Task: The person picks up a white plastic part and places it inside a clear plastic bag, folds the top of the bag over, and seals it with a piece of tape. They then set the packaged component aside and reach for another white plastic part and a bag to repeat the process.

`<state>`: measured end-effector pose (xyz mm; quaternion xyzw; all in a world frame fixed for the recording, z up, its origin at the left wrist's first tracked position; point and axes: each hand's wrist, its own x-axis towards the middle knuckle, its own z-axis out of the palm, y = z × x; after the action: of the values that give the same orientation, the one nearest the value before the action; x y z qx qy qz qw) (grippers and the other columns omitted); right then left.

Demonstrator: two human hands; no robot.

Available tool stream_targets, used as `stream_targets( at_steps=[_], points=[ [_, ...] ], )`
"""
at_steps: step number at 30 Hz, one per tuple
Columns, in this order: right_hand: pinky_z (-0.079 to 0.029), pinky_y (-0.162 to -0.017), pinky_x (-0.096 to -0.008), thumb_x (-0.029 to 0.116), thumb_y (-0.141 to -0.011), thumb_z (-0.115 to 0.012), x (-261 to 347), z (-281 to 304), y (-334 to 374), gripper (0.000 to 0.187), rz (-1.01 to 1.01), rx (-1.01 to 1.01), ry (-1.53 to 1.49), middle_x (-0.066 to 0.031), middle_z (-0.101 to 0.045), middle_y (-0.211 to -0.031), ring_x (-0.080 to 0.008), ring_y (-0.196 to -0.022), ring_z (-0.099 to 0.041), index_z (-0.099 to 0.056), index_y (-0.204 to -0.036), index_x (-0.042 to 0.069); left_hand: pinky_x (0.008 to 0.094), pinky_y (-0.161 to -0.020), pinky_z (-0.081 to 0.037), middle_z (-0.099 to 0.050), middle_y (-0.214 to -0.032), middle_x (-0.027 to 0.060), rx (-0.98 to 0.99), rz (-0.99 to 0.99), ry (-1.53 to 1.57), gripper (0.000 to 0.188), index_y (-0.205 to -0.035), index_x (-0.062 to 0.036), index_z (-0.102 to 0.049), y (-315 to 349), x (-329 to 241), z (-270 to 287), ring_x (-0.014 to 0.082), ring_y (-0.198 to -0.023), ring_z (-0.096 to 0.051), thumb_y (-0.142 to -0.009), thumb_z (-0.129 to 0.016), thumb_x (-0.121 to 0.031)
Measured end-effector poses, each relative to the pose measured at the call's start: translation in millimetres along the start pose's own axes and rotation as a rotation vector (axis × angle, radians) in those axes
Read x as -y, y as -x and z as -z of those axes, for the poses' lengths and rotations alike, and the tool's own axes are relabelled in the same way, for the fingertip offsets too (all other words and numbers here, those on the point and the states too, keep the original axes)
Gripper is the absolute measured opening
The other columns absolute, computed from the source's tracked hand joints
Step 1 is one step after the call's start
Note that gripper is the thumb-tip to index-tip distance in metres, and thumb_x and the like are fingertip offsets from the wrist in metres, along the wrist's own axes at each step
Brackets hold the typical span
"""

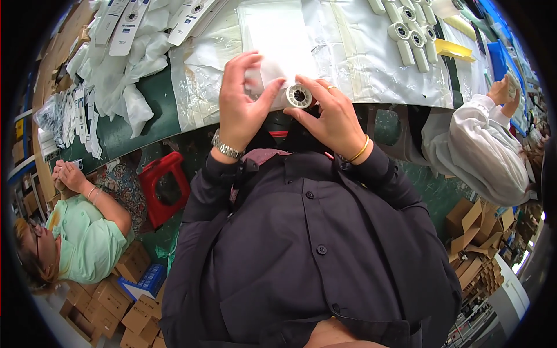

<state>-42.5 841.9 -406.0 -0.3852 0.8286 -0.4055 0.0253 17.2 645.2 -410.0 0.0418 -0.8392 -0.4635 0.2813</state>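
The green table (159, 97) carries plastic sheeting (200, 104) and crumpled white wrapping (138, 107).

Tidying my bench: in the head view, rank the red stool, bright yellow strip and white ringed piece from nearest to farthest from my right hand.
1. White ringed piece, in the right hand.
2. Bright yellow strip, upper right.
3. Red stool, left.

Bright light, glare on plastic sheeting (200, 95), edges curved and darkened

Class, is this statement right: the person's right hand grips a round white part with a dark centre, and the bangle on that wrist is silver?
No: the head view shows the bangle is gold-coloured. The right hand does grip a round white part with a dark centre.
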Motion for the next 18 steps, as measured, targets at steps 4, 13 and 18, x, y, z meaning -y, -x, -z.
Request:
stream_targets(
  at_steps=[4, 13, 18],
  points=[
    [-0.055, -0.072, -0.0348, 0.018, -0.085, -0.089, 5.3, 2.2, -1.5, 0.061, -0.088, 0.022, -0.066, -0.0135, -0.071, -0.111, -0.022, -0.078, -0.066, -0.065, -0.139, 0.0, 0.0237, -0.072, -0.055, -0.076, -0.11, 0.0128, -0.037, 0.502, 0.299, 0.027, -0.12, 0.0032, -0.069, 27.6, -2.4, 8.5, 0.0132, -0.087, -0.071, -0.096, -0.076, -0.009],
    [-0.056, -0.075, -0.0359, 0.013, -0.087, -0.085, 2.9, -1.3, -9.7, 0.055, -0.048, 0.013, -0.102, -0.0131, -0.07, -0.111, -0.0237, -0.087, -0.07, -0.067, -0.137, 0.002, 0.0188, -0.048, -0.039, -0.072, -0.079, 0.0054, 0.342, 0.871, 0.679, 0.018, -0.113, 0.0018, -0.069, 36.2, 8.0, 6.4, 0.0045, -0.052, -0.054, -0.106, -0.063, -0.013],
    [-0.056, -0.085, -0.0405, 0.016, -0.086, -0.084, 3.9, -0.9, -28.5, 0.053, 0.091, -0.051, 0.155, -0.0131, -0.069, -0.11, -0.0294, -0.097, -0.069, -0.067, -0.136, 0.005, 0.0191, -0.047, -0.037, -0.071, -0.074, 0.0053, 0.349, 0.935, 0.677, 0.017, -0.109, 0.0006, -0.07, 33.9, 5.1, 9.9, 0.0046, -0.05, -0.052, -0.106, -0.062, -0.014]
  ],
)
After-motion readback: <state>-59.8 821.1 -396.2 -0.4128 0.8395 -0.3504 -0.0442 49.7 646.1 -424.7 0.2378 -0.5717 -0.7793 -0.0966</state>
